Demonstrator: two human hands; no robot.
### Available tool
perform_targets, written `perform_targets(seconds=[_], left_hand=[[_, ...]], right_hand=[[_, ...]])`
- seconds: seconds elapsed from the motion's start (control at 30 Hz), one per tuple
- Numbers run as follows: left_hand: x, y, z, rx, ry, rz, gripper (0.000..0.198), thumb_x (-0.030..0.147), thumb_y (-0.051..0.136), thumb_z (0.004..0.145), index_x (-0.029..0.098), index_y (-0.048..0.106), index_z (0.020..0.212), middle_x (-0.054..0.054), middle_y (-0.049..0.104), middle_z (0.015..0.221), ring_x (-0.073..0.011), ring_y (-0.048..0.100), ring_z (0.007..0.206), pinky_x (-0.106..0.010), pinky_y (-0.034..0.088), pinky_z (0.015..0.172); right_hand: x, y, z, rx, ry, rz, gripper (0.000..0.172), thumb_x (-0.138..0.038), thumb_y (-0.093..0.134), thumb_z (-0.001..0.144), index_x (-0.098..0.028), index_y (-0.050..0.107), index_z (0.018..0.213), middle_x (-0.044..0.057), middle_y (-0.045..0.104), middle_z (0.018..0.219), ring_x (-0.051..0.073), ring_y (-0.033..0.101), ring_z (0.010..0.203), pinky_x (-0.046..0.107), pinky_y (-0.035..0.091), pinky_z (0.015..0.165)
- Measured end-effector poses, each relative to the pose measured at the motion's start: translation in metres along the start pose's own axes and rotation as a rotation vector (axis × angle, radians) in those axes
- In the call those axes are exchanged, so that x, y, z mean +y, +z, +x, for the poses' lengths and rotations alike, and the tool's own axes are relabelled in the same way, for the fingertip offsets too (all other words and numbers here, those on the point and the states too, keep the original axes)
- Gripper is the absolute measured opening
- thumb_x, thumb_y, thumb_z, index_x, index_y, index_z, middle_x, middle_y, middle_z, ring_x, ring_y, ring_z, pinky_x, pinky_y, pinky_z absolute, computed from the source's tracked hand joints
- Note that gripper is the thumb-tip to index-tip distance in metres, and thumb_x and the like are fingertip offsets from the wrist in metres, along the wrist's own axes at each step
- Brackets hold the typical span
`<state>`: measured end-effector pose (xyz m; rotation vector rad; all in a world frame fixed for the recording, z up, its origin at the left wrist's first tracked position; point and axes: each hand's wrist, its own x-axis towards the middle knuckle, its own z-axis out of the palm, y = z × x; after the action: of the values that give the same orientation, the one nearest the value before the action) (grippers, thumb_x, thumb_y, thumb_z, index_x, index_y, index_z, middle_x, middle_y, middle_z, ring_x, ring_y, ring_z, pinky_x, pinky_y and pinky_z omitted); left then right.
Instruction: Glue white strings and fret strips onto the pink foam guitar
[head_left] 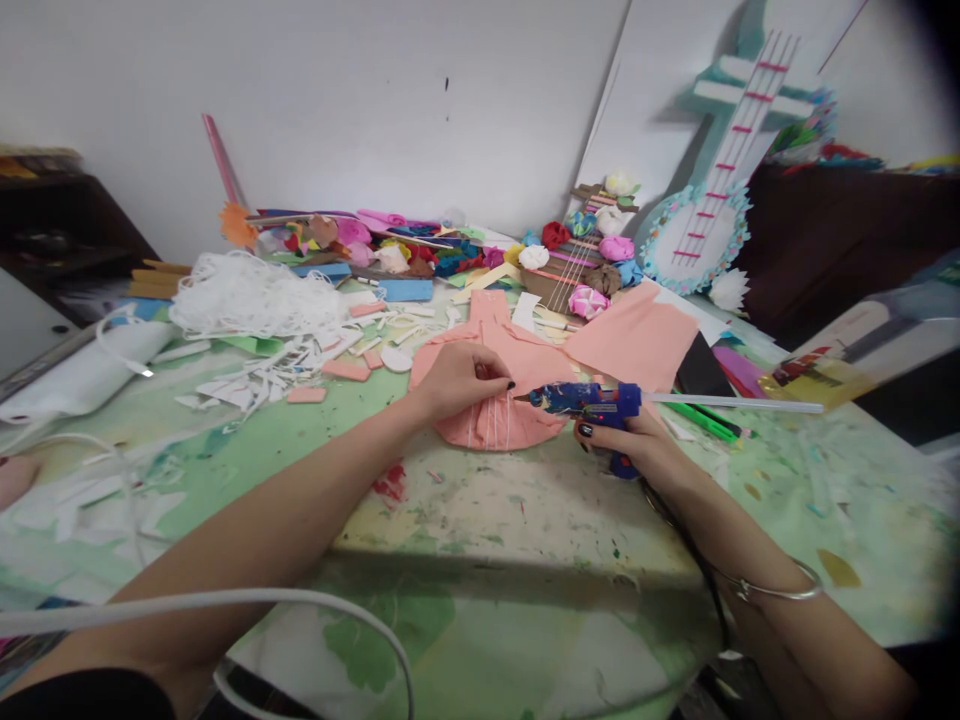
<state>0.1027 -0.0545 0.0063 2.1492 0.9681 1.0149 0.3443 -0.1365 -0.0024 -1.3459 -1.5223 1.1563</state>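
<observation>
My left hand (461, 380) rests on a pink guitar-shaped foam piece (499, 385) lying on the paint-stained table (487, 500), its fingers pinched together on the foam's top. My right hand (630, 440) grips a blue glue gun (589, 402) with a white glue stick (739, 403) jutting from its back; the nozzle points left at the foam, close to my left fingertips. White lines run down the foam's rounded body. A metal bangle (776, 590) circles my right wrist.
A pink foam sheet (637, 335) lies behind the gun. White scraps and a tangle of white strips (251, 295) cover the left. Coloured paper flowers (540, 255) and a decorated teal guitar (709, 215) stand at the back. Green markers (705, 420) lie right. A white cable (300, 605) crosses near.
</observation>
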Motion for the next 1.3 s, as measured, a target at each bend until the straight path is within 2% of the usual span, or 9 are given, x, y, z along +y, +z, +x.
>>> perform_targets(seconds=[0.23,0.4,0.5,0.63,0.7,0.97,1.3], left_hand=[[-0.001,-0.001,0.003,0.011,-0.067,-0.025,0.006,0.019,0.067,0.069,0.016,0.072,0.069,-0.003,0.072,0.068,-0.0105,0.061,0.058,-0.02,0.047,0.055],[0.001,-0.004,0.009,-0.009,-0.142,-0.055,0.006,0.02,0.068,0.067,0.015,0.072,0.066,-0.004,0.072,0.068,-0.0122,0.062,0.058,-0.022,0.047,0.054],[0.001,-0.006,0.013,-0.028,-0.183,-0.073,0.008,0.022,0.07,0.066,0.015,0.072,0.065,-0.004,0.071,0.066,-0.0121,0.061,0.058,-0.022,0.046,0.055],[0.0,-0.008,0.015,-0.069,-0.306,-0.173,0.012,0.026,0.07,0.067,0.014,0.072,0.068,0.001,0.058,0.048,-0.0068,0.044,0.039,-0.02,0.032,0.038],[0.0,-0.008,0.015,-0.08,-0.35,-0.237,0.013,0.026,0.07,0.068,0.014,0.071,0.069,0.003,0.052,0.043,-0.0055,0.039,0.035,-0.019,0.026,0.034],[0.0,-0.007,0.016,-0.099,-0.371,-0.264,0.01,0.022,0.07,0.069,0.012,0.071,0.071,0.004,0.049,0.038,-0.0048,0.038,0.031,-0.017,0.023,0.032],[0.003,-0.006,0.017,-0.1,-0.4,-0.27,0.004,0.013,0.067,0.072,0.008,0.067,0.073,0.005,0.049,0.038,-0.0037,0.039,0.031,-0.015,0.025,0.032]], right_hand=[[-0.001,0.001,0.005,0.002,-0.062,0.039,0.023,-0.036,0.069,0.072,-0.018,0.064,0.086,-0.002,0.054,0.061,0.013,0.046,0.056,0.026,0.032,0.052],[-0.001,0.006,0.01,-0.002,-0.056,0.027,0.024,-0.041,0.069,0.073,-0.019,0.06,0.076,-0.002,0.053,0.061,0.012,0.043,0.055,0.027,0.031,0.052],[-0.004,0.01,0.013,-0.002,-0.052,0.014,0.024,-0.04,0.068,0.073,-0.019,0.063,0.084,-0.002,0.055,0.064,0.014,0.046,0.058,0.027,0.033,0.054],[-0.006,0.012,0.015,-0.007,-0.07,0.054,0.017,-0.035,0.067,0.072,-0.02,0.06,0.075,-0.002,0.055,0.062,0.013,0.047,0.059,0.027,0.035,0.056],[-0.004,0.012,0.015,-0.013,-0.073,0.058,0.016,-0.033,0.067,0.072,-0.02,0.059,0.07,-0.002,0.055,0.061,0.013,0.046,0.058,0.027,0.035,0.056],[0.0,0.013,0.02,-0.015,-0.094,0.05,0.013,-0.032,0.067,0.074,-0.021,0.063,0.079,-0.003,0.055,0.063,0.013,0.047,0.059,0.027,0.035,0.058],[-0.003,0.015,0.02,-0.006,-0.07,0.038,0.019,-0.033,0.068,0.071,-0.018,0.065,0.082,-0.003,0.054,0.061,0.012,0.045,0.057,0.025,0.033,0.054]])
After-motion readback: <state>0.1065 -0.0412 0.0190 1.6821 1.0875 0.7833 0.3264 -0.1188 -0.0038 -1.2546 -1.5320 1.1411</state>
